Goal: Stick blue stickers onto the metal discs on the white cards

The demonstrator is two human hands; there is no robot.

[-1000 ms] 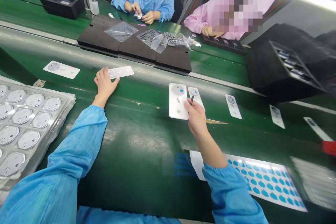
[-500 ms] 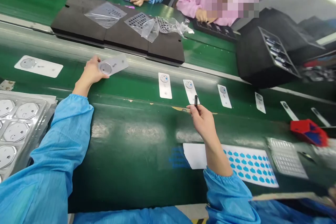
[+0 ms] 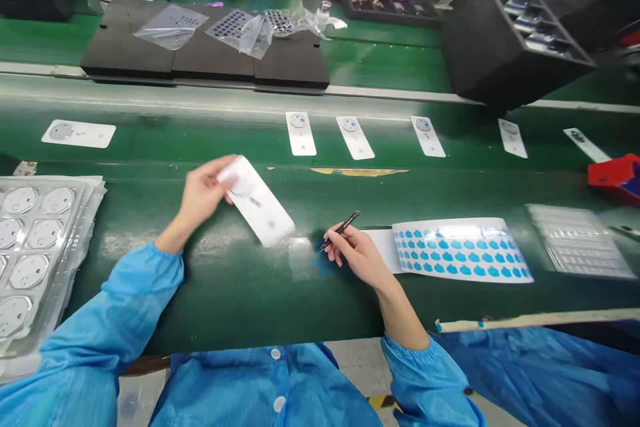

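My left hand [image 3: 205, 190] pinches one end of a white rectangular panel [image 3: 265, 208], held tilted above the green bench. A round disc on the panel, partly behind my fingers, is blurred. In my right hand [image 3: 353, 250] is a slim black pen-like tool [image 3: 343, 228], gripped like a pen with its tip pointing down and left. That tip is close to a clear film patch [image 3: 303, 259] and small blue marks on the bench. Right beside this hand lies a white sheet with rows of blue stickers [image 3: 463, 250], its edge slightly curled.
Similar panels [image 3: 301, 133] lie spaced along the green belt [image 3: 225, 127]. A clear tray of round discs [image 3: 30, 270] sits at left. At right are a clear plastic tray [image 3: 580, 240] and red box [image 3: 615, 180]. Dark foam slabs [image 3: 210, 63] and two people working are across the belt.
My left hand has brought the panel off the belt side, toward me and right, turning it. My right hand has moved down and left to the blue marks, still holding the tool.
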